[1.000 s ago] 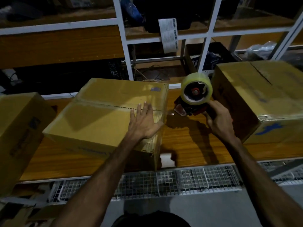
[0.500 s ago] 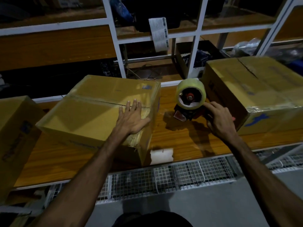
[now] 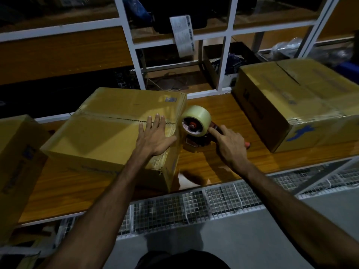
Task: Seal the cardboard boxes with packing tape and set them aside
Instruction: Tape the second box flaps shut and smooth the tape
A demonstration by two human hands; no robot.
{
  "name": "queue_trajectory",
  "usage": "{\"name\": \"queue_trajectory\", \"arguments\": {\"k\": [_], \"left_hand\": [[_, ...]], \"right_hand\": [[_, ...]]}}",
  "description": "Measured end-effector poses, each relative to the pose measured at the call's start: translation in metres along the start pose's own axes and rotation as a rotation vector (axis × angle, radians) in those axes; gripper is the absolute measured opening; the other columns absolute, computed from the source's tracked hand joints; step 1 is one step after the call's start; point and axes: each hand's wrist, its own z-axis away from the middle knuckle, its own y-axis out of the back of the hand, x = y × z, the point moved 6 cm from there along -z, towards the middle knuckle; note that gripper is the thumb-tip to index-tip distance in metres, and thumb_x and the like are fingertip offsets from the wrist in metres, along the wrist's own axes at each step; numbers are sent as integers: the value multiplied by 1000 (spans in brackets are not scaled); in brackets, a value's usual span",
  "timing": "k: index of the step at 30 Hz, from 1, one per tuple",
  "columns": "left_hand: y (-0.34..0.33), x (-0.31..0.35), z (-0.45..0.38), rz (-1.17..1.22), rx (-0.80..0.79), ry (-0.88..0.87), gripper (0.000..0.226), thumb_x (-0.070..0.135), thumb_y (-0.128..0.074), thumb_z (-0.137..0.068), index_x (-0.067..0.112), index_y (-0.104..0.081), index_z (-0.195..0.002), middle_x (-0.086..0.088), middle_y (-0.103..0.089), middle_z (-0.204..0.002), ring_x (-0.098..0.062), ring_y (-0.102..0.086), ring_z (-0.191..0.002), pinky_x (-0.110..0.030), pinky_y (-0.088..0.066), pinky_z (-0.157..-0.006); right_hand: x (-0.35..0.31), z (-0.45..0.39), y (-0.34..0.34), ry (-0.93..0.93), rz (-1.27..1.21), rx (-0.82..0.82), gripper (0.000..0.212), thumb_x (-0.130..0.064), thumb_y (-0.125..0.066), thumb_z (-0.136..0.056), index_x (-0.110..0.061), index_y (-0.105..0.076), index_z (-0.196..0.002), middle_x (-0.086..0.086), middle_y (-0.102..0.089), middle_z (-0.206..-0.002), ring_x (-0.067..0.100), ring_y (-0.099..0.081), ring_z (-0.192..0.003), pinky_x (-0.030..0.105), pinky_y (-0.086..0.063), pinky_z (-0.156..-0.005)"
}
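Head view | my left hand lies flat on the middle box, pinning its flaps for taping | right hand grips the tape dispenser (roll upward) against that box's right side.

surface: wooden bench | on it: middle box, right box, tape dispenser

A: The middle box is matt brown cardboard, with a glossy strip of clear tape along its seam.

B: The roll at frame centre is translucent, shiny plastic tape. The bench looks like varnished wood grain, and below it the basket is white wire mesh.
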Motion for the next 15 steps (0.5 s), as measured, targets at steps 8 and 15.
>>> {"name": "queue_trajectory", "arguments": {"k": [8, 15], "left_hand": [[1, 1, 1, -1, 8, -1, 103, 79, -29, -91, 19, 5, -167, -5, 11, -175, -31, 11, -161, -62, 2, -128], [0, 0, -1, -5, 10, 11, 105, 80, -26, -87, 19, 4, -167, -5, 11, -175, -31, 10, -161, -61, 2, -128]], "right_hand": [[-6, -15, -11, -75, 68, -39, 57, -17, -62, -103, -30, -43, -155, 10, -55, -128, 27, -61, -111, 49, -50, -91], [36, 13, -24, -271, -51, -56, 56, -16, -64, -103, -27, -48, -155, 14, -59, -124, 31, -65, -102, 45, -51, -80]]}}
